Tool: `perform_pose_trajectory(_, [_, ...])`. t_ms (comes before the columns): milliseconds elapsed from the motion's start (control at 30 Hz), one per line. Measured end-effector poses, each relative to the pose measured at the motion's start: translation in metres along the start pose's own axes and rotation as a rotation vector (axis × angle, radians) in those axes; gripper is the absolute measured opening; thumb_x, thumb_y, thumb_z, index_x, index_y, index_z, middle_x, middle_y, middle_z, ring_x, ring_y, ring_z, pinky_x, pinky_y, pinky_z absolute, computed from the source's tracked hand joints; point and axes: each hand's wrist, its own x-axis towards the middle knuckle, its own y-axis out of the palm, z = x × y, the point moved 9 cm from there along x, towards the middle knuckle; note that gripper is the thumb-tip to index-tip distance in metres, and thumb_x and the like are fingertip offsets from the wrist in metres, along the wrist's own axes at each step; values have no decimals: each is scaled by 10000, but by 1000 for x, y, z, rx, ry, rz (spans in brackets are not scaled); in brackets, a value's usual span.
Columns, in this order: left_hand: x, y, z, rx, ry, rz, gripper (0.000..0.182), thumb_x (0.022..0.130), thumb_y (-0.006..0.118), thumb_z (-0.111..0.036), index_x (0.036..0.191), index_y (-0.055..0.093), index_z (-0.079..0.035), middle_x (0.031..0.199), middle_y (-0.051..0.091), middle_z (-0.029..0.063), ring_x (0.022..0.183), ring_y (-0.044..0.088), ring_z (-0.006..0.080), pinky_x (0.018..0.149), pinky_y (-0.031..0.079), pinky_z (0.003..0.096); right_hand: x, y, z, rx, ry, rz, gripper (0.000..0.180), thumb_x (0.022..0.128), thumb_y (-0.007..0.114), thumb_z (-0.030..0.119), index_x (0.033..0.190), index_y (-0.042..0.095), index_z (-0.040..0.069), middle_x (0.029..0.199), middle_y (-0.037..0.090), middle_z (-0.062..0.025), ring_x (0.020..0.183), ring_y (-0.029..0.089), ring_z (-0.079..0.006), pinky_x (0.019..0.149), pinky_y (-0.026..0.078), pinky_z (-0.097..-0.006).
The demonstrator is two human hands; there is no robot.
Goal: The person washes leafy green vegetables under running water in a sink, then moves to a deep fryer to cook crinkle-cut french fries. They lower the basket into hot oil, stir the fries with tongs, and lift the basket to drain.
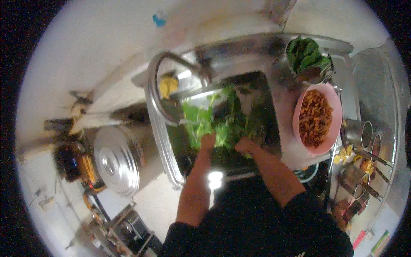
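Leafy green herbs (199, 120) lie spread in a metal sink (273, 128) in front of me. My left hand (208, 140) is at the near edge of the brightest stems, its fingers closed around some of them. To the right, my right hand (246, 146) reaches into the same greens; blur and leaves hide its fingertips, so its grip is unclear. A curved metal faucet (155, 86) arches over the sink's left side, its lower end above the herbs.
Right of the sink stand a pink bowl (297, 128) of reddish-brown food and a metal container with dark green leaves (305, 54). Several long-handled strainers (367, 135) lie beyond. A large pot with a metal lid (117, 160) is at left. Something yellow (168, 86) sits behind the faucet.
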Motion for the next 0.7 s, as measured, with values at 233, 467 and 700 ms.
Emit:
perform_pose_trajectory(233, [109, -55, -159, -154, 264, -218, 314, 893, 577, -258, 1126, 566, -48, 1081, 621, 152, 994, 600, 290, 830, 485, 401, -72, -56, -51, 218, -365, -612, 420, 771, 700, 271, 1101, 609, 27, 1018, 669, -164, 909, 654, -301, 782, 520, -410])
perform_pose_trajectory(467, [-4, -135, -363, -765, 576, -296, 379, 853, 639, -87, 1209, 518, -33, 1188, 582, 130, 1100, 556, 228, 836, 483, 370, -143, -93, -23, 611, -452, -745, 436, 756, 719, 281, 1125, 621, 72, 1061, 652, -210, 984, 624, -375, 853, 510, -458])
perform_pose_trajectory(700, [-31, -130, -509, -935, 621, -108, 95, 854, 644, -57, 935, 598, -33, 865, 651, 63, 780, 599, 137, 676, 479, 271, -174, -73, -31, 482, -588, -449, 449, 795, 719, 248, 1167, 580, 39, 1130, 630, -192, 1064, 596, -336, 940, 468, -434])
